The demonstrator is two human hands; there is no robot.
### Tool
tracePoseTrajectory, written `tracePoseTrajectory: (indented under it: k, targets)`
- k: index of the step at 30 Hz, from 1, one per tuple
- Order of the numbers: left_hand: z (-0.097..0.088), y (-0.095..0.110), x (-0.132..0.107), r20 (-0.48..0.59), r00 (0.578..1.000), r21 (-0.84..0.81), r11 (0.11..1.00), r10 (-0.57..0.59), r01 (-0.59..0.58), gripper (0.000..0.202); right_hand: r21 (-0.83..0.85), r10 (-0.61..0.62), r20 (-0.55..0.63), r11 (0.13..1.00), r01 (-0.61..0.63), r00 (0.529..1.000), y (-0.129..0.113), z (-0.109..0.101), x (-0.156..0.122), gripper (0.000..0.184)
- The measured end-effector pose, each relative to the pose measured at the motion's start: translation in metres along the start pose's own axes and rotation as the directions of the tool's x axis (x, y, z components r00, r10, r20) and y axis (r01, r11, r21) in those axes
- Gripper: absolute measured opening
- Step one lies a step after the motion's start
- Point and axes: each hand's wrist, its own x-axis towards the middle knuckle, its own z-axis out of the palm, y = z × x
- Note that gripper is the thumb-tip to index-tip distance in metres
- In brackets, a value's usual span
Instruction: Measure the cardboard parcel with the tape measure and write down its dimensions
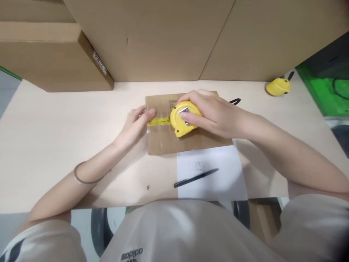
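Observation:
A flat brown cardboard box (163,140) lies on the pale table (54,145) in front of me. My right hand (215,112) grips a yellow tape measure (183,120) resting on top of the box. A short length of yellow tape blade (159,121) runs left from it across the box. My left hand (137,125) pinches the blade's end at the box's left edge, fingers closed on it.
A white sheet of paper (218,182) with a black pen (196,177) lies just below the box. A second yellow tape measure (278,87) sits at the back right. Large cardboard boxes (54,58) stand at the back. A green bin (324,87) is at the right.

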Motion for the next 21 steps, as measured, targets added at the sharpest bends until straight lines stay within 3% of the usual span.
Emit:
tracePoseTrajectory:
  k: [2, 6, 8, 10, 12, 13, 16, 18, 21]
  targets:
    - [-0.001, -0.004, 0.003, 0.016, 0.999, 0.039, 0.998, 0.041, -0.042, 0.041, -0.140, 0.000, -0.060, 0.990, -0.009, 0.998, 0.002, 0.004, 0.000, 0.044]
    - [0.001, -0.019, 0.009, 0.060, 0.992, -0.094, 0.990, 0.109, -0.103, 0.044, -0.323, -0.029, -0.229, 0.945, -0.048, 0.973, -0.019, -0.008, -0.029, 0.038]
    - [0.003, -0.027, 0.011, 0.042, 0.986, -0.150, 0.976, 0.164, -0.156, 0.044, -0.334, -0.094, -0.134, 0.941, 0.044, 0.987, -0.036, -0.009, -0.059, 0.026]
    - [0.005, -0.033, 0.013, 0.040, 0.977, -0.193, 0.961, 0.209, -0.198, 0.043, -0.303, -0.108, 0.108, 0.943, 0.136, 0.988, -0.051, 0.001, -0.089, 0.017]
    - [0.007, -0.035, 0.014, 0.040, 0.969, -0.220, 0.948, 0.242, -0.228, 0.042, -0.338, 0.047, 0.319, 0.939, 0.067, 0.947, -0.059, 0.022, -0.113, 0.006]
    - [0.007, -0.035, 0.014, 0.036, 0.967, -0.227, 0.944, 0.252, -0.238, 0.043, -0.371, 0.135, 0.381, 0.929, 0.017, 0.914, -0.059, 0.034, -0.121, 0.010]
    - [0.008, -0.034, 0.014, 0.029, 0.968, -0.255, 0.939, 0.247, -0.232, 0.043, -0.441, 0.260, 0.437, 0.896, -0.047, 0.861, -0.052, 0.066, -0.134, 0.024]
    - [0.008, -0.034, 0.013, 0.035, 0.974, -0.286, 0.936, 0.225, -0.206, 0.042, -0.445, 0.238, 0.421, 0.895, -0.029, 0.875, -0.045, 0.076, -0.138, 0.024]
    - [0.007, -0.035, 0.012, 0.037, 0.976, -0.302, 0.933, 0.215, -0.194, 0.041, -0.352, 0.188, 0.360, 0.935, -0.054, 0.914, -0.036, 0.070, -0.142, 0.018]
